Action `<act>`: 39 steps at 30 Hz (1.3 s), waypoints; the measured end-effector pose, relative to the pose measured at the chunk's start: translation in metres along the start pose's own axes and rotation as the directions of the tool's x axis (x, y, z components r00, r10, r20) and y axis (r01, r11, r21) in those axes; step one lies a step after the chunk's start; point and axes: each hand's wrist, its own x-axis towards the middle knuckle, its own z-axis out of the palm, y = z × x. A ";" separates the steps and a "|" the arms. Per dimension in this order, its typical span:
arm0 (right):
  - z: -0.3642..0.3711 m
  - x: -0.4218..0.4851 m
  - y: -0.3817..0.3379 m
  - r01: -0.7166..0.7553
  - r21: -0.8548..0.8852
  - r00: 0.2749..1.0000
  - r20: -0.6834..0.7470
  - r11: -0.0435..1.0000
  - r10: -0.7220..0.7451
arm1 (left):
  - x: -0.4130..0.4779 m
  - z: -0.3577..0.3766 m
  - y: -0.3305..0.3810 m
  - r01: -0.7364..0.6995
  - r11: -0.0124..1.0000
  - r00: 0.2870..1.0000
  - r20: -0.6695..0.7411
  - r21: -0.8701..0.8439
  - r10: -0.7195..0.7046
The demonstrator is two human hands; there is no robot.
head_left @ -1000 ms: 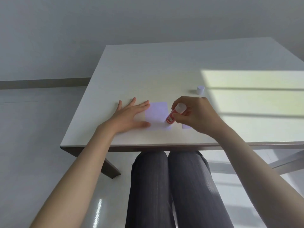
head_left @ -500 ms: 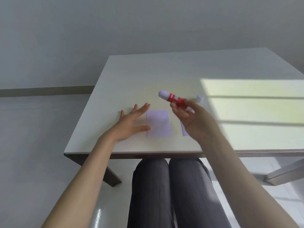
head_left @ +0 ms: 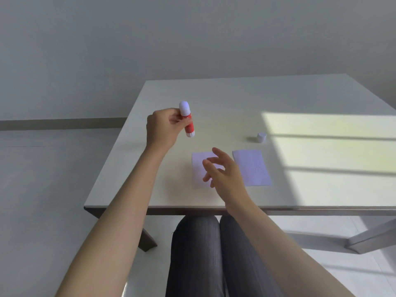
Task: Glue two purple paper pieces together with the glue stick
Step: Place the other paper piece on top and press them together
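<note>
Two purple paper pieces lie side by side near the front edge of the white table (head_left: 235, 99). The left piece (head_left: 199, 168) is partly covered by my right hand (head_left: 222, 170), which hovers over it with fingers spread and nothing in it. The right piece (head_left: 251, 167) lies uncovered. My left hand (head_left: 164, 129) is raised above the table's left side and grips the red glue stick (head_left: 187, 120), held roughly upright with its white end up. The glue stick's white cap (head_left: 261, 137) stands apart on the table, behind the right paper piece.
A sunlit patch covers the table's right part (head_left: 332, 151). My knees in grey trousers (head_left: 214, 249) sit under the front edge. The table's left edge (head_left: 111, 159) drops to a light floor, with a pale wall behind.
The glue stick has passed from my right hand to my left hand, which rose off the table to the left. My right hand now hovers empty over the left paper piece.
</note>
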 end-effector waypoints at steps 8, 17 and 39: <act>-0.008 -0.005 0.021 0.386 -0.635 0.918 0.194 0.669 -0.345 | 0.021 0.029 -0.032 0.109 0.984 0.990 0.069 0.138 -0.120; -0.004 -0.011 0.033 0.536 -0.837 0.782 0.440 0.114 -0.442 | 0.020 0.030 -0.039 0.120 0.984 0.988 0.077 0.131 -0.130; -0.069 -0.010 -0.024 0.079 0.413 0.981 -0.192 0.907 0.002 | -0.096 0.038 0.006 0.434 0.677 0.890 0.169 -0.595 -0.423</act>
